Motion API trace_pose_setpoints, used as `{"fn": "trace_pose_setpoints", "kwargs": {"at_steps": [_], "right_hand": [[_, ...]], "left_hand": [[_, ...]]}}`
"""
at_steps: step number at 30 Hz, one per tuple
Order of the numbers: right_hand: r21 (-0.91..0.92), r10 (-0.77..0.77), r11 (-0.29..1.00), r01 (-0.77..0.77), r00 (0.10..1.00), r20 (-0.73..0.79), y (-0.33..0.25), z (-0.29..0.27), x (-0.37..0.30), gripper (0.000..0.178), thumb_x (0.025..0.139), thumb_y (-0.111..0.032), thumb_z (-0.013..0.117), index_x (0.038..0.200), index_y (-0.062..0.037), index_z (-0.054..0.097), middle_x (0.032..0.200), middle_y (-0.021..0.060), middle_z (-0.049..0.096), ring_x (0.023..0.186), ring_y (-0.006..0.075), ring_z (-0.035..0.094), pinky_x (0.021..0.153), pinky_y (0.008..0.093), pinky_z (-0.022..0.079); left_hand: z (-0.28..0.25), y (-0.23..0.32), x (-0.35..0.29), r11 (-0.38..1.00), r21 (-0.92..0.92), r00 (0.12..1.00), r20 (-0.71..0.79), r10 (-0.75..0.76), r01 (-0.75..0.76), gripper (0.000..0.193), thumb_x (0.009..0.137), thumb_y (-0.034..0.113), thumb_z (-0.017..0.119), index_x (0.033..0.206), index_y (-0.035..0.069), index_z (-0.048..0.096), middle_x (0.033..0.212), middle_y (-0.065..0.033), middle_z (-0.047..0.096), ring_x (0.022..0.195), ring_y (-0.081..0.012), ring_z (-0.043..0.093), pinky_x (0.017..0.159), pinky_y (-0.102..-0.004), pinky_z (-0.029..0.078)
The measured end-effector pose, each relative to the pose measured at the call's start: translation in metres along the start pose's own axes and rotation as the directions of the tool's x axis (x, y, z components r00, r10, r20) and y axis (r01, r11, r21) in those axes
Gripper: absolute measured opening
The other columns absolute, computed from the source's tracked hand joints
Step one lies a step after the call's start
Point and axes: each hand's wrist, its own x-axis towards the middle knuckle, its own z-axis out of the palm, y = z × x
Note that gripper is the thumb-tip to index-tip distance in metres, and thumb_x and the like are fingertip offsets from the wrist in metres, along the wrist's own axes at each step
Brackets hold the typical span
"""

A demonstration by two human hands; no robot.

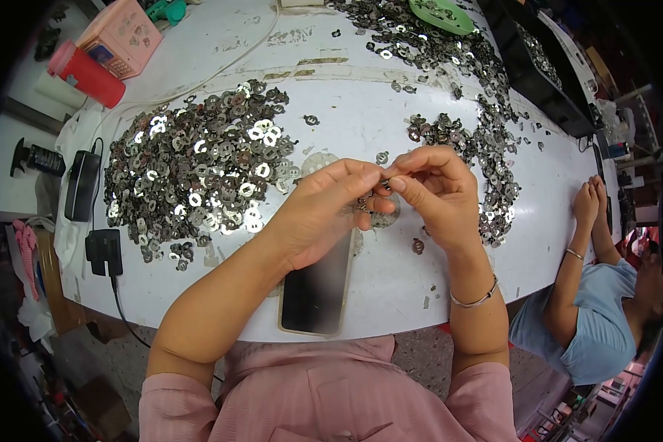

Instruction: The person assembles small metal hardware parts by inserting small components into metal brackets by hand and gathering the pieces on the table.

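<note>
Above the table's middle my two hands meet at the fingertips around a small dark metal piece (385,183). My left hand (330,197) is closed, pinching it between thumb and forefinger, with more small metal parts (363,201) showing among its curled fingers. Thumb and forefinger of my right hand (438,193) pinch at the same piece from the other side. A wide heap of small flat ring-shaped metal parts (199,162) lies left of my hands. Another spread of such parts (497,177) lies to the right. Partly under my left forearm rests a smartphone (313,298) with a dark screen.
A red bottle (88,75) and a pink box (121,37) stand at the far left. Black power adapters (104,252) with cords lie along the left edge. A green dish (442,16) and a black tray (541,66) are far right. Another person (586,295) sits at the right.
</note>
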Motion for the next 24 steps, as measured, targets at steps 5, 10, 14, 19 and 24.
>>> {"fn": "trace_pose_setpoints", "kwargs": {"at_steps": [5, 10, 14, 19, 24], "right_hand": [[-0.172, -0.102, 0.979, 0.112, 0.993, 0.064, 0.002, -0.002, 0.001, 0.016, 0.081, 0.003, 0.069, 0.096, 0.0018, 0.064, 0.095, 0.0082, 0.065, 0.089, 0.0145, 0.061, 0.081, 0.0274, 0.048], [-0.147, -0.049, 0.987, 0.057, 0.997, 0.057, 0.002, -0.001, 0.001, 0.015, 0.082, 0.003, 0.068, 0.096, 0.0019, 0.065, 0.097, 0.0085, 0.066, 0.090, 0.0142, 0.061, 0.081, 0.0274, 0.048], [-0.380, -0.065, 0.924, 0.047, 0.997, -0.033, 0.002, -0.003, 0.005, 0.020, 0.083, 0.000, 0.064, 0.103, -0.0023, 0.065, 0.097, 0.0083, 0.066, 0.090, 0.0184, 0.061, 0.082, 0.0308, 0.047], [-0.865, -0.164, 0.479, 0.152, 0.983, 0.082, 0.007, -0.010, 0.009, 0.029, 0.082, -0.003, 0.061, 0.110, -0.0075, 0.064, 0.101, 0.0082, 0.064, 0.095, 0.0257, 0.056, 0.088, 0.0360, 0.040], [-0.951, -0.129, 0.286, 0.121, 0.988, 0.087, 0.007, -0.007, 0.007, 0.028, 0.081, -0.007, 0.063, 0.109, -0.0116, 0.066, 0.110, 0.0047, 0.060, 0.102, 0.0250, 0.049, 0.090, 0.0384, 0.031]], "left_hand": [[-0.004, -0.003, 0.001, 0.999, -0.043, 0.999, 0.038, 0.013, -0.011, 0.020, 0.094, 0.013, 0.058, 0.113, 0.006, 0.056, 0.105, -0.0040, 0.062, 0.094, -0.0119, 0.063, 0.071, -0.0199, 0.053], [0.000, -0.002, 0.001, 0.996, -0.084, 0.998, -0.060, 0.028, -0.033, 0.030, 0.085, 0.000, 0.066, 0.113, 0.003, 0.054, 0.104, -0.0078, 0.058, 0.089, -0.0150, 0.057, 0.079, -0.0266, 0.048], [-0.002, -0.004, 0.000, 0.995, -0.054, 0.995, -0.046, 0.085, -0.087, 0.032, 0.083, -0.004, 0.065, 0.113, 0.003, 0.054, 0.103, -0.0071, 0.056, 0.088, -0.0144, 0.057, 0.079, -0.0263, 0.048], [-0.002, -0.006, 0.001, 0.995, 0.013, 0.991, -0.096, 0.095, -0.094, 0.035, 0.081, -0.010, 0.061, 0.112, 0.005, 0.055, 0.104, -0.0051, 0.058, 0.089, -0.0125, 0.059, 0.076, -0.0243, 0.050], [-0.013, -0.003, 0.005, 0.970, -0.185, 0.987, -0.077, 0.144, -0.156, 0.027, 0.085, -0.002, 0.055, 0.111, 0.003, 0.055, 0.104, -0.0077, 0.058, 0.085, -0.0135, 0.055, 0.074, -0.0249, 0.048]]}}
